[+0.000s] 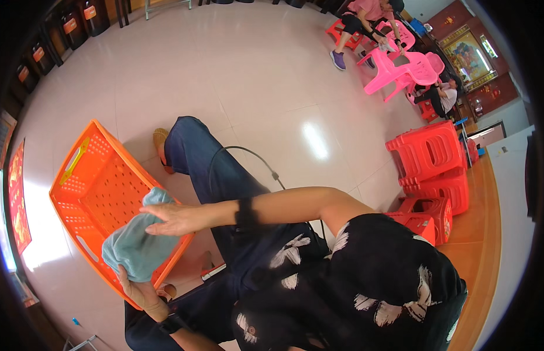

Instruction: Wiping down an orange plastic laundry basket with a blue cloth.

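An orange plastic basket (118, 184) with hand slots, one of them trimmed in yellow, tilts between my knees at the left. A light blue-green cloth (138, 248) lies over its near side. My right hand (171, 218) rests on the cloth with thumb and fingers spread. Lower down, my left hand (142, 294) grips the basket's rim together with the cloth's lower edge; its fingertips are partly hidden by the cloth.
Stacked red plastic stools (430, 153) stand at the right beside a wooden counter (474, 245). At the upper right two people sit by pink plastic chairs (386, 70), one holding a cloth. A black cable (254, 153) loops over my leg. Dark containers (72, 28) line the upper left.
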`<act>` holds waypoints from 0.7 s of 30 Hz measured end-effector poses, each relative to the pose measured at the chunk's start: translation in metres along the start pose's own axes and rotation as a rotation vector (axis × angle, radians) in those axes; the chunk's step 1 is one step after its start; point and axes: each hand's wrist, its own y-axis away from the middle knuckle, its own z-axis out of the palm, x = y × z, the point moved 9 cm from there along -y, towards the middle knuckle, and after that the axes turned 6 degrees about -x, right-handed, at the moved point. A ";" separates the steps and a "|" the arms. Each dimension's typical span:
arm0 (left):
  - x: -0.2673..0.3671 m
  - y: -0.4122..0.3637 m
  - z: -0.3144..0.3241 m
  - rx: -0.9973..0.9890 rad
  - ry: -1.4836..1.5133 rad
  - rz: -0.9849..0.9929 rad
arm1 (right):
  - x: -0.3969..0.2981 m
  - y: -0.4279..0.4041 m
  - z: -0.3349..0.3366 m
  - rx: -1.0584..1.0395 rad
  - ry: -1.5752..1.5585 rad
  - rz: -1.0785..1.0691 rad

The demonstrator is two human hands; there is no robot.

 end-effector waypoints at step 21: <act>0.018 0.054 -0.054 0.532 -0.892 -0.024 | 0.039 -0.046 0.042 -0.196 -0.810 0.161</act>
